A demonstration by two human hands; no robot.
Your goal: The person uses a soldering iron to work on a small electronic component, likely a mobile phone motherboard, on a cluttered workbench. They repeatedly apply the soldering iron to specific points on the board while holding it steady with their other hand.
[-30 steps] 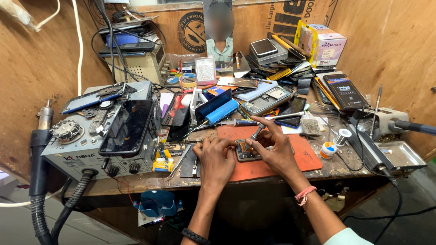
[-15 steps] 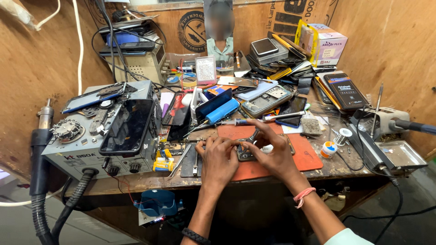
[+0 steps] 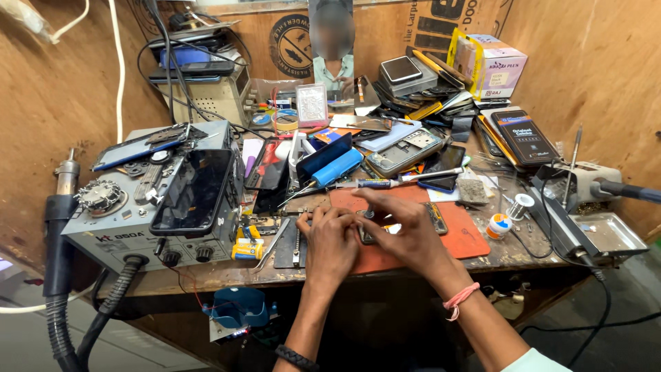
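Your left hand [image 3: 330, 238] and right hand [image 3: 406, 231] close their fingers on a small dark device [image 3: 368, 231] on the orange mat [image 3: 454, 238], a screwdriver [image 3: 372, 184] just behind, a solder spool [image 3: 499, 225] beside its right edge.

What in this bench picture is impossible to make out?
- Head view: the small dark part on the orange mat, mostly covered by the left hand and right hand.
- Their fingertips, tucked together.
- The spool: too small for detail.
- The hose: cut by the bottom edge.

grey rework station [image 3: 148, 207], blue cylinder [image 3: 336, 167], solder spool [image 3: 500, 225].
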